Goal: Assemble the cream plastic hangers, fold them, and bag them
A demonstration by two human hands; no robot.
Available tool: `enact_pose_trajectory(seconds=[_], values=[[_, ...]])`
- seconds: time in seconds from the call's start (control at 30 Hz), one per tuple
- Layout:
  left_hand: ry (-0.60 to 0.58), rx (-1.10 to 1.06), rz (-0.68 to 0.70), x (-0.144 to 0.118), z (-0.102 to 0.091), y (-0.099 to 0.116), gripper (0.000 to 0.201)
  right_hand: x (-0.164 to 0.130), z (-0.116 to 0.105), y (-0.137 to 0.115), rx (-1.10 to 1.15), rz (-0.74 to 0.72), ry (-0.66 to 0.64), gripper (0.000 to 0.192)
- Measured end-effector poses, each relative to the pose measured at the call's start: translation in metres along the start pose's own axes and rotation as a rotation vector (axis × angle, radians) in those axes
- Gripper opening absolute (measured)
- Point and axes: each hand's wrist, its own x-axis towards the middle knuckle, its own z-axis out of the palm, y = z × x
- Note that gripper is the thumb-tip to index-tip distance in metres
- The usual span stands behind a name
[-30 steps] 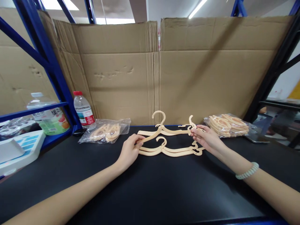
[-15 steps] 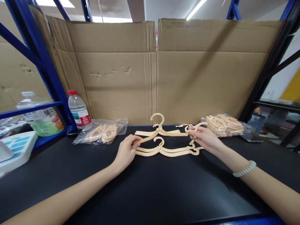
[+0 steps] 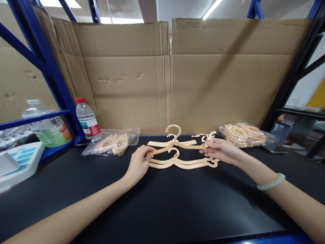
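Observation:
My left hand pinches the left arm of a cream plastic clothes hanger, raised slightly with its hook up. At the hanger's right end, my right hand is closed on a small cream hooked piece; whether it is joined to the hanger cannot be made out. Behind lies another hanger, partly covered by the held one. Nearer to me two more hangers lie close together, with a hooked piece at their right end. Small loose cream pieces lie behind my right fingers.
Clear bags of cream parts lie at left and right. A red-capped bottle stands by the blue frame. A white and blue tray is at far left. Cardboard walls the back of the black table. A flat device lies right.
My right hand has turned the small hooked piece from sideways to more upright, against the hanger's right end. My left hand keeps its hold. The view has shifted slightly.

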Motion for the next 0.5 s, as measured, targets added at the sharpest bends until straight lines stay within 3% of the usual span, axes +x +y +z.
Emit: enact_pose_trajectory(seconds=[0.5], values=[[0.003,0.039,0.007,-0.003,0.002,0.001,0.021,0.005,-0.010,0.013,-0.040,0.092,-0.004,0.020]])
